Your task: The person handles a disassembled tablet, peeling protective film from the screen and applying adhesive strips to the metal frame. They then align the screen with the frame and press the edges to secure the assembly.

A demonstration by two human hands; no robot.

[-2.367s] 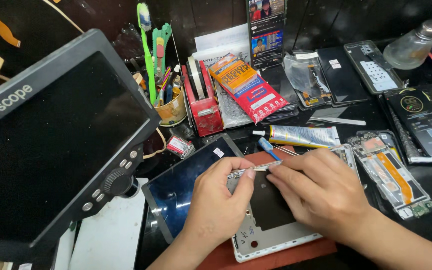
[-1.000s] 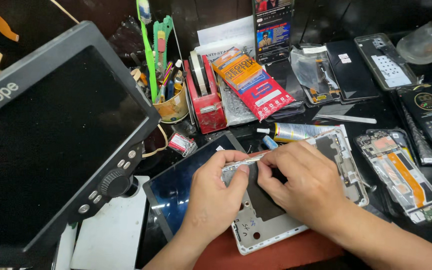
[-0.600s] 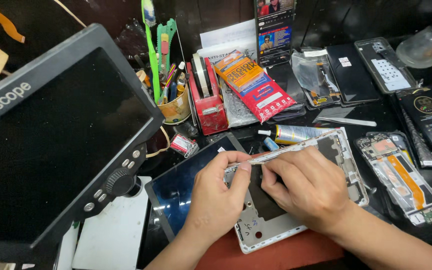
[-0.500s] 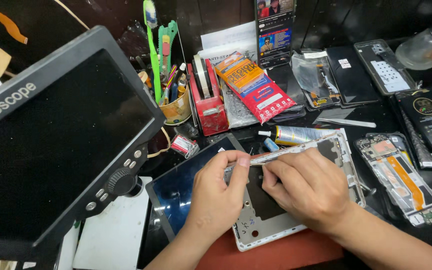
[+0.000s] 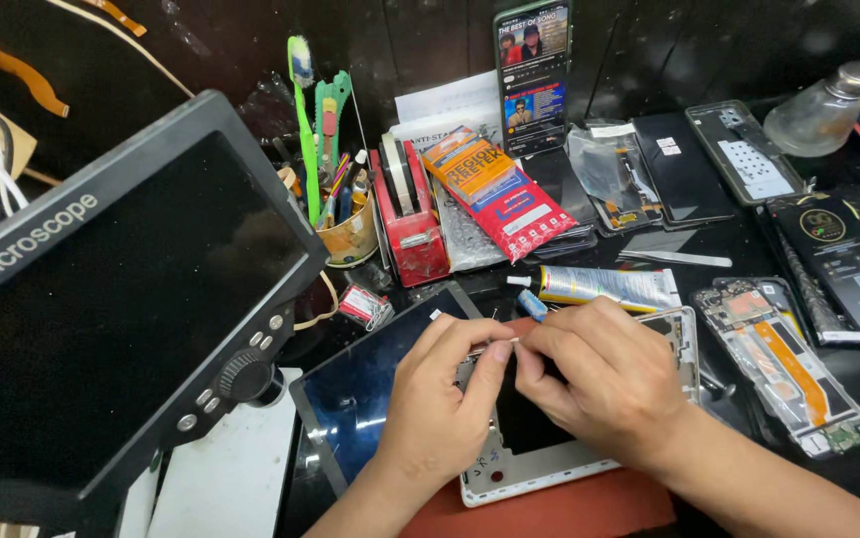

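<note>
White-framed opened phone chassis (image 5: 549, 468) lies at lower centre of the frame on a red mat (image 5: 569, 508), beside a dark glass screen panel (image 5: 370, 399). Left hand (image 5: 440, 418) and right hand (image 5: 604, 384) meet above it, fingertips pinching a thin pale strip (image 5: 497, 344).

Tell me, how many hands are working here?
2. The left hand and the right hand meet fingertip to fingertip over the white opened device frame. No other hands show.
</note>
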